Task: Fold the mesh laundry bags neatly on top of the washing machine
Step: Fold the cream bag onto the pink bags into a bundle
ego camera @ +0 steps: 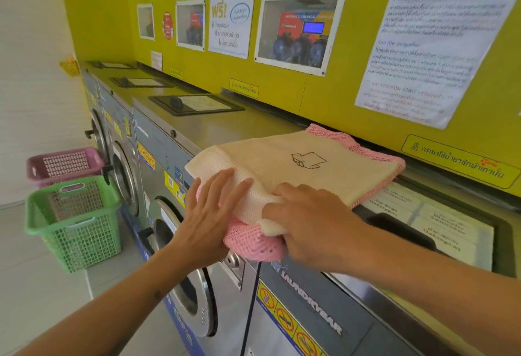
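At far left, a pink plastic lattice basket (66,165) stands behind a green plastic lattice basket (76,221) on the floor. The left hand (210,214) lies flat, fingers straight, pressing the near-left edge of the cream mesh laundry bag (282,166). This bag rests on a pink mesh laundry bag (253,243) atop the steel washing machine (253,121). The right hand (313,220) grasps the cream bag's front corner.

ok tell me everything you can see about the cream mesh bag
The cream mesh bag is fine-weave fabric with a small black line drawing on top. It lies folded flat on a pink mesh bag atop the washing machine. The left hand presses its near corner flat; the right hand covers its near edge.
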### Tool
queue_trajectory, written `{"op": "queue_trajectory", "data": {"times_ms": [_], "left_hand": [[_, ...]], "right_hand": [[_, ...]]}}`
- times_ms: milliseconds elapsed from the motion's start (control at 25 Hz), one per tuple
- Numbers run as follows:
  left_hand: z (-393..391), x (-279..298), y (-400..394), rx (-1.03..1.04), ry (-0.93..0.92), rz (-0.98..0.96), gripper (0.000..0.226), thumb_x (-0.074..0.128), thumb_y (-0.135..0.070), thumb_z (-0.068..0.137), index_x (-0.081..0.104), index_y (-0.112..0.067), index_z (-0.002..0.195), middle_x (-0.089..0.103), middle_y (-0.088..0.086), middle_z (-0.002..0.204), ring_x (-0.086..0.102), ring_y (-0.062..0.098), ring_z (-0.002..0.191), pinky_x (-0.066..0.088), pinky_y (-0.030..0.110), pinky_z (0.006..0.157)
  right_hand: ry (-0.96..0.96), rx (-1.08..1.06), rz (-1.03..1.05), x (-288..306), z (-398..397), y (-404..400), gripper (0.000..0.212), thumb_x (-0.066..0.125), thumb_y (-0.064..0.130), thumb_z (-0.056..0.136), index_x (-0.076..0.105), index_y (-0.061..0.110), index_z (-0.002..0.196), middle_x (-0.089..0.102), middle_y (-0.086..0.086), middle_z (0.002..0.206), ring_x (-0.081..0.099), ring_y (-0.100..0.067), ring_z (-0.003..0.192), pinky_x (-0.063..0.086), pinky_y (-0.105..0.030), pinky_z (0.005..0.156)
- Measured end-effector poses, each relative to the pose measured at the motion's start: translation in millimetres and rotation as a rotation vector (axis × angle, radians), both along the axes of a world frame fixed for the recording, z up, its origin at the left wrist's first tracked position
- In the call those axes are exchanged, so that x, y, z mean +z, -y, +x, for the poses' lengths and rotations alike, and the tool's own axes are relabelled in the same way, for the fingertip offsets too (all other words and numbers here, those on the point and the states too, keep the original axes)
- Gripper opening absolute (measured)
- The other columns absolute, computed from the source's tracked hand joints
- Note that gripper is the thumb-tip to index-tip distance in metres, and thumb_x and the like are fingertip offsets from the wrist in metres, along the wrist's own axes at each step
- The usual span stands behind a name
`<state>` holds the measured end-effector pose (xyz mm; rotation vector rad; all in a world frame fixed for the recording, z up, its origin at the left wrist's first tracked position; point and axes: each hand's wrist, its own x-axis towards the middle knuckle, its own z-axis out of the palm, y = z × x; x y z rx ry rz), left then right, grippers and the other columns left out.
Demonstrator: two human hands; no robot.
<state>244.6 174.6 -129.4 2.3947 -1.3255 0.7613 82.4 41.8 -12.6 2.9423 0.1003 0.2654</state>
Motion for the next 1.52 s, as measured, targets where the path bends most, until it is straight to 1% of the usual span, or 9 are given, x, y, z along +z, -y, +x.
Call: {"op": "queue_trajectory", "data": {"times_ms": [160,400,560,680,920,1080,1240,1400,1520], "left_hand": [[-51.8,24.1,2.5,-0.103,-0.028,-0.160,0.079,0.069,-0.033,0.067,0.038,-0.029,0.139,0.045,0.009,0.142,0.045,0.033,0.131,0.027,0.064,0.110],[-139.8,77.9,13.6,-0.186,0.025,-0.030,0.045,0.062,-0.018,0.063,0.065,-0.030,0.106,0.069,-0.008,0.094,0.067,0.024,0.083,0.050,0.046,0.085],[-177.5,97.4,16.8,-0.184,0.053,0.050,0.036,0.056,-0.022,0.065,0.065,-0.030,0.099,0.063,-0.011,0.081,0.063,0.020,0.069,0.049,0.039,0.067],[-193.8,98.6,14.7,-0.169,0.055,0.088,0.031,0.061,-0.019,0.062,0.064,-0.030,0.091,0.061,-0.012,0.074,0.059,0.018,0.061,0.049,0.036,0.062],[-197.2,105.1,-3.7,-0.151,-0.018,0.230,0.023,0.062,-0.029,0.070,0.064,-0.037,0.092,0.065,-0.017,0.075,0.060,0.007,0.066,0.052,0.035,0.072],[-193.2,153.9,-12.9,-0.217,-0.283,0.271,0.015,0.064,-0.039,0.084,0.069,-0.037,0.098,0.069,-0.023,0.079,0.063,-0.001,0.072,0.054,0.028,0.069],[-147.5,225.5,4.1,-0.239,-0.353,0.285,0.015,0.063,-0.027,0.089,0.068,-0.036,0.100,0.070,-0.019,0.089,0.064,-0.001,0.083,0.053,0.033,0.076],[-78.2,276.2,53.4,-0.138,-0.248,0.377,0.009,0.061,-0.024,0.086,0.064,-0.032,0.087,0.068,-0.011,0.090,0.063,0.011,0.088,0.052,0.044,0.083],[-36.5,285.2,106.5,-0.069,-0.179,0.465,0.018,0.054,-0.019,0.086,0.067,-0.024,0.098,0.070,0.000,0.096,0.066,0.021,0.089,0.056,0.046,0.085]], "right_hand": [[-0.038,0.060,0.393,27.8,-50.3,49.0,0.037,0.044,0.017,0.077,0.070,0.027,0.102,0.063,0.005,0.111,0.056,-0.017,0.100,0.046,-0.038,0.086],[-0.046,0.003,0.403,36.8,-149.5,94.8,0.054,0.043,0.007,0.075,0.068,0.033,0.114,0.060,0.011,0.129,0.048,-0.009,0.119,0.037,-0.035,0.104],[-0.359,-0.036,0.513,37.5,-193.8,85.4,0.082,0.065,0.032,0.083,0.017,0.038,0.149,0.024,0.015,0.150,0.021,-0.005,0.139,0.020,-0.031,0.118],[-0.256,-0.043,0.312,19.1,-198.9,66.2,0.105,0.066,0.061,0.075,-0.003,0.034,0.149,0.019,0.010,0.145,0.016,-0.015,0.135,0.017,-0.039,0.116],[0.032,0.034,0.031,-8.9,-186.3,56.1,0.046,0.056,0.034,0.083,0.043,0.033,0.127,0.046,0.003,0.118,0.044,-0.023,0.108,0.040,-0.043,0.086],[-0.070,0.063,0.265,41.8,-169.3,65.3,0.008,0.056,0.029,0.091,0.061,0.024,0.095,0.062,0.005,0.088,0.058,-0.017,0.080,0.048,-0.037,0.066],[-0.160,-0.018,0.565,110.2,-128.7,92.7,0.008,0.067,0.034,0.089,0.062,0.035,0.084,0.065,0.022,0.077,0.058,0.009,0.070,0.044,-0.014,0.062],[-0.013,-0.052,0.692,150.0,-66.2,126.6,0.025,0.073,0.029,0.086,0.070,0.027,0.111,0.072,0.011,0.103,0.066,-0.005,0.096,0.051,-0.029,0.090],[0.052,-0.173,0.721,155.5,-24.7,154.1,0.032,0.072,0.026,0.086,0.068,0.025,0.117,0.068,0.012,0.113,0.062,-0.007,0.105,0.046,-0.029,0.094]]}}
